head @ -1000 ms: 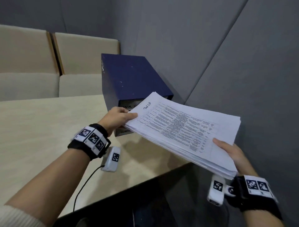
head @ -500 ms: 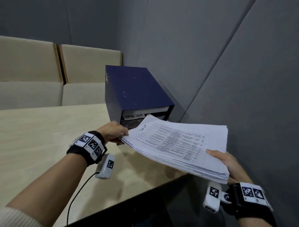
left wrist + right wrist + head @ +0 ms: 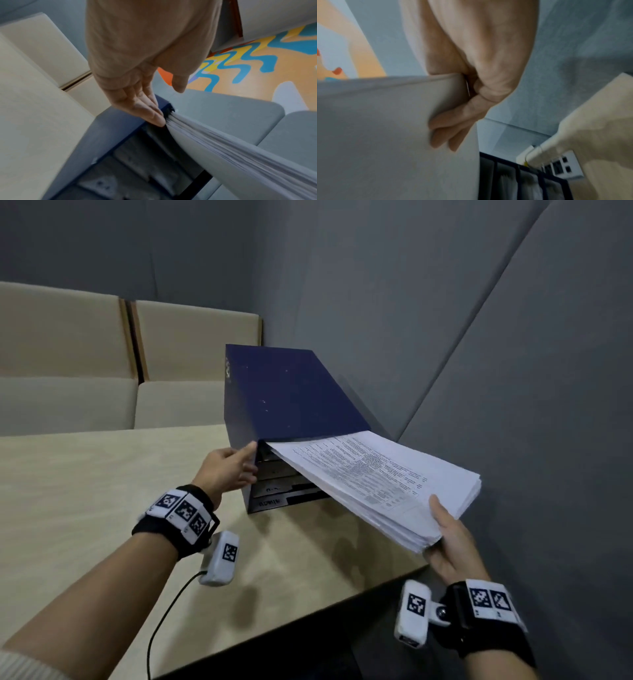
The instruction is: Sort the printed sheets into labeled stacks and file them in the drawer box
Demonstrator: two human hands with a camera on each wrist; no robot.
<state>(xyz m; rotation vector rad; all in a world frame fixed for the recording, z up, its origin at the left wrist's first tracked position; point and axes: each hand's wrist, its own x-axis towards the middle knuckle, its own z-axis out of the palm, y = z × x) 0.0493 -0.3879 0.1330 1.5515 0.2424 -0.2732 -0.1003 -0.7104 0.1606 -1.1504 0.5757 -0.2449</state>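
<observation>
A dark blue drawer box (image 3: 287, 395) stands at the table's far right corner, its front showing several labeled drawers (image 3: 274, 501). A thick stack of printed sheets (image 3: 376, 484) slants up with its far end inside the box's top slot. My right hand (image 3: 448, 542) grips the stack's near corner, thumb on top and fingers (image 3: 447, 129) underneath. My left hand (image 3: 229, 470) is flat, its straight fingers (image 3: 145, 112) pressing the box's front left edge beside the stack (image 3: 231, 148). It holds nothing.
The beige table (image 3: 85, 491) stretches left and toward me, its right edge just under the stack. Grey padded walls (image 3: 445, 320) close in behind and right of the box. Beige bench cushions (image 3: 68, 364) sit beyond the table. A cable (image 3: 164, 618) hangs from my left wrist.
The stack's far end has gone up and forward into the box's top slot. My left hand let go of the sheets and now rests on the box's front left edge.
</observation>
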